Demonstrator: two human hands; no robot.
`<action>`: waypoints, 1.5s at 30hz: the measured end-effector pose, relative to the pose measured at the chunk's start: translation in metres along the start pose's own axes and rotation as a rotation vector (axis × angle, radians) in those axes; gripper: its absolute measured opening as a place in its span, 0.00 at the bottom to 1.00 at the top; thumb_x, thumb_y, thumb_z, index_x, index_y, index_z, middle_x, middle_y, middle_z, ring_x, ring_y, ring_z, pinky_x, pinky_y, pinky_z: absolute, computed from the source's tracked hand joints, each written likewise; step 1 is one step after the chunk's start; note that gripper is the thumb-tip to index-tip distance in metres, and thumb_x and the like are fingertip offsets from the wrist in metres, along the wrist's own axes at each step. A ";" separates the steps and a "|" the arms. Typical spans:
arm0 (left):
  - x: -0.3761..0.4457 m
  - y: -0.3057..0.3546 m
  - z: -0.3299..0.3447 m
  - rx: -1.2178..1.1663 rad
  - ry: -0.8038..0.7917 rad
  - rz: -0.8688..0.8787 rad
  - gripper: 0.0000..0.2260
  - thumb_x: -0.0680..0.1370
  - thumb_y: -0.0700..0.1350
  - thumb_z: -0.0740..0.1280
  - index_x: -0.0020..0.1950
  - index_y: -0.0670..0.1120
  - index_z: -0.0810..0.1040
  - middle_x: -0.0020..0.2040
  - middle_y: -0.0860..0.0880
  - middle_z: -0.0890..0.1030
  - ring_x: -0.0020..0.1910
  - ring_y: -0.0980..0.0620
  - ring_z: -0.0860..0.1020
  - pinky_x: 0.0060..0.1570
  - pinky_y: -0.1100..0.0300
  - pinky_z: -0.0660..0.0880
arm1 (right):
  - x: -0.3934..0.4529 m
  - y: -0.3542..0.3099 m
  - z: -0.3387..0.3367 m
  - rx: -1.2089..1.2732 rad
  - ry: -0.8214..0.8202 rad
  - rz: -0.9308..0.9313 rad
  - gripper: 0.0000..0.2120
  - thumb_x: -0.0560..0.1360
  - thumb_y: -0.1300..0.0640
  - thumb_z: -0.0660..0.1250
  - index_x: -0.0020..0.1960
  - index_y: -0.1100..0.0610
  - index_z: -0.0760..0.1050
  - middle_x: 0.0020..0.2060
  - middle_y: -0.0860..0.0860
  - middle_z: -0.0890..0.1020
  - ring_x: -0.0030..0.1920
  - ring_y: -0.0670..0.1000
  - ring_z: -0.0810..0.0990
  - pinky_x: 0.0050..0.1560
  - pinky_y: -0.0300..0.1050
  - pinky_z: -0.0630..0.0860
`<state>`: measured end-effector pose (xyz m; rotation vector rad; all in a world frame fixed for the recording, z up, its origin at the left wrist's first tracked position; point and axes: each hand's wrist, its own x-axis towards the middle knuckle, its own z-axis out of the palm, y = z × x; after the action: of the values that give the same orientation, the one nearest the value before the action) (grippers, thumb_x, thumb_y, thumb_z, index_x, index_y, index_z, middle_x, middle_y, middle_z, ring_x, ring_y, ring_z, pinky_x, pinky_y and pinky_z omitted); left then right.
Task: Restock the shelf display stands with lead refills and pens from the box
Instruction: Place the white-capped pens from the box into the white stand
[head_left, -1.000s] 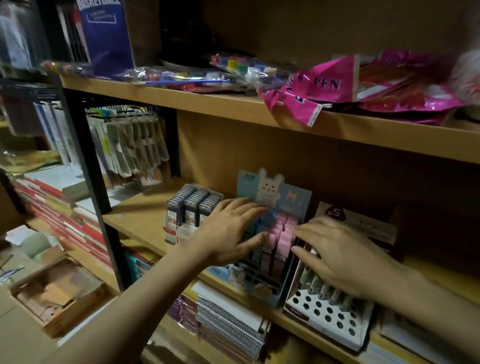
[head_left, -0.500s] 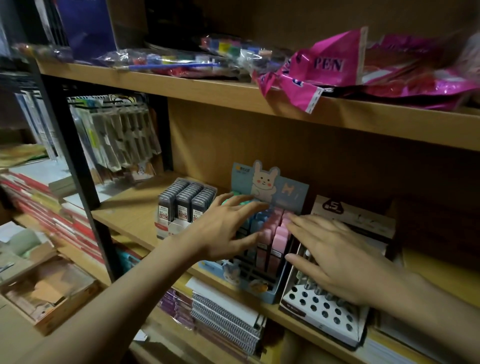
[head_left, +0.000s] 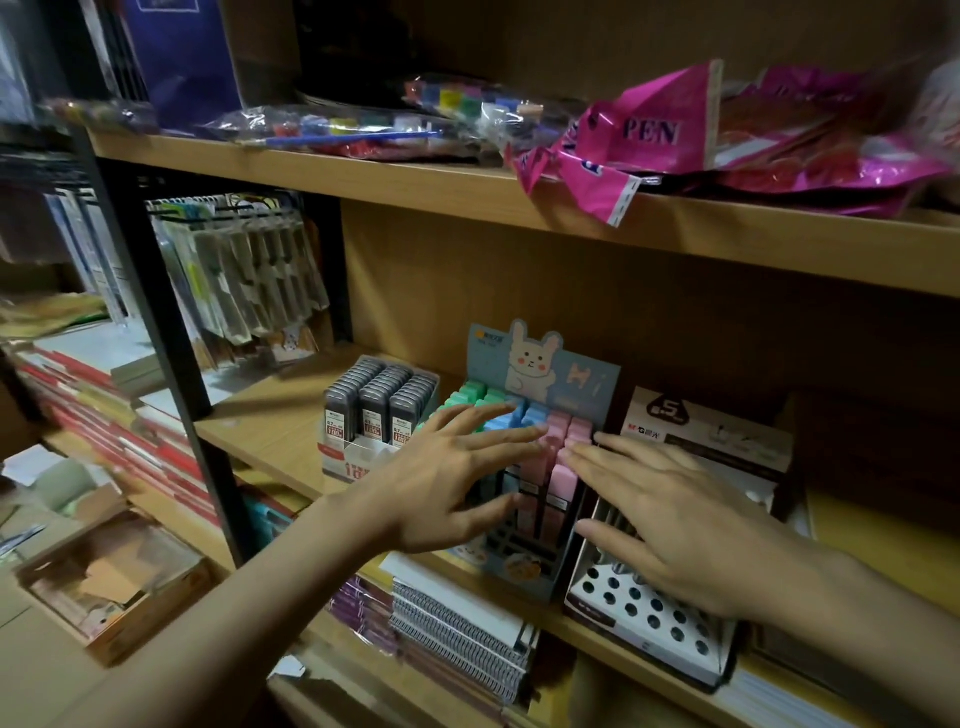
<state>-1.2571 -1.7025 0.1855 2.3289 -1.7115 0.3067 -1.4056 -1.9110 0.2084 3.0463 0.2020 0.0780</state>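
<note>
Left hand: the left hand (head_left: 441, 483) has fingers spread and straight, holding nothing; its fingertips lie on the tops of the blue cases in the rabbit display stand (head_left: 524, 467).
Right hand: the right hand (head_left: 680, 519) is likewise flat and spread, holding nothing; its fingertips touch the pink cases, and its palm lies over the pen display stand (head_left: 670, 587).
Display stands: three stand side by side on the middle shelf (head_left: 270, 426).
Lead refill box: at the left, the lead refill box (head_left: 376, 415) holds three rows of dark lead refill cases, apparently full.
Rabbit display stand: in the middle; its cases stand in six columns, two green, two blue, two pink, with bare slots at its front.
Pen display stand: at the right; white with round holes, most front holes bare, a few pens partly hidden under the right hand.
Upper shelf: pink packets (head_left: 670, 130), one reading "PEN", and clear bags of paint pots (head_left: 415, 114).
Lower shelf: spiral notebooks (head_left: 462, 634) stacked below the stands.
Floor: one open cardboard box (head_left: 114, 577) at the lower left.
</note>
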 end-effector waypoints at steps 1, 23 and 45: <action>-0.002 0.001 0.000 -0.008 -0.004 -0.003 0.24 0.81 0.58 0.57 0.77 0.59 0.58 0.77 0.62 0.57 0.78 0.59 0.45 0.76 0.50 0.46 | -0.001 -0.001 0.000 0.000 -0.004 -0.007 0.35 0.74 0.30 0.34 0.78 0.41 0.40 0.74 0.35 0.44 0.70 0.35 0.37 0.68 0.39 0.34; -0.033 -0.049 -0.007 -0.283 0.099 -0.333 0.28 0.78 0.61 0.61 0.77 0.56 0.61 0.77 0.59 0.59 0.75 0.62 0.56 0.74 0.53 0.57 | 0.052 -0.002 0.007 0.009 -0.019 -0.081 0.41 0.73 0.26 0.36 0.77 0.47 0.32 0.76 0.43 0.37 0.75 0.41 0.38 0.72 0.41 0.34; 0.004 -0.058 -0.002 -0.181 -0.002 -0.262 0.24 0.83 0.56 0.52 0.78 0.48 0.58 0.76 0.48 0.64 0.74 0.54 0.61 0.71 0.61 0.56 | 0.108 -0.020 -0.006 0.127 -0.034 -0.068 0.40 0.77 0.31 0.48 0.80 0.53 0.45 0.79 0.50 0.55 0.77 0.47 0.54 0.77 0.45 0.54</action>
<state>-1.2004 -1.6889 0.1852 2.3796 -1.3498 0.0964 -1.3018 -1.8767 0.2170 3.1609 0.3195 0.0085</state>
